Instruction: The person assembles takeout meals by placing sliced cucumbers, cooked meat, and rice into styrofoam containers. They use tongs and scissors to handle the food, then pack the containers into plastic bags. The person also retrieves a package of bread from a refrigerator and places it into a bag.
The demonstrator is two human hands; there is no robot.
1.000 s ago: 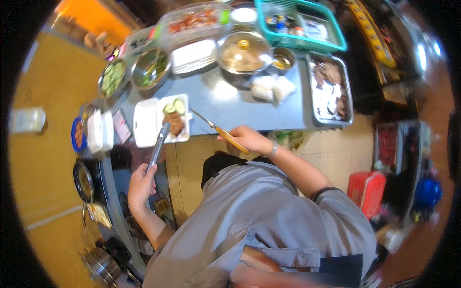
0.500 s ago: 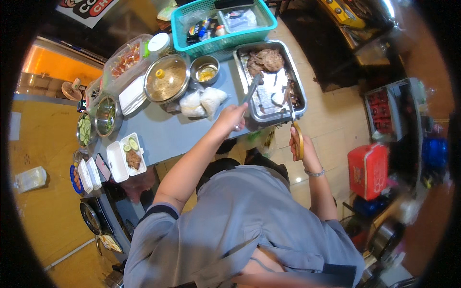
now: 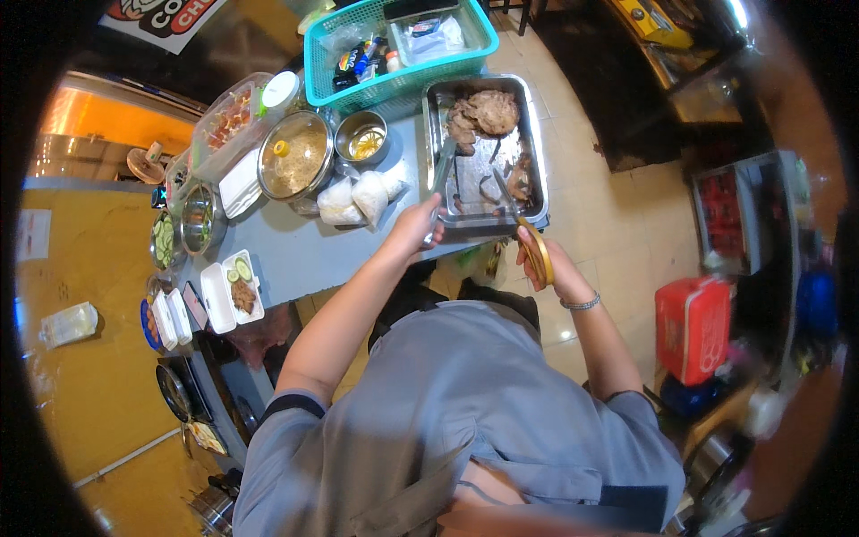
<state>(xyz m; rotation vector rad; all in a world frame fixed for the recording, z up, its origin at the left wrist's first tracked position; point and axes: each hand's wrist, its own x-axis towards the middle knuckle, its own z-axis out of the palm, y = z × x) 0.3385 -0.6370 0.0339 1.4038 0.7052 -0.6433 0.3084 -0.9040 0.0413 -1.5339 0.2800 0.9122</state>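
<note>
The left hand (image 3: 415,227) is gripping tongs (image 3: 443,168); cooked meat (image 3: 491,112) is lying at one o'clock from that hand, in a metal tray (image 3: 472,176), beside the tongs' tips. The right hand (image 3: 564,272) is grasping scissors (image 3: 538,251), blades pointing toward eleven o'clock.

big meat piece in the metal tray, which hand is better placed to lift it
Probably the left hand: its tongs reach close to the big meat piece, while the right hand holds scissors near smaller scraps.
</note>
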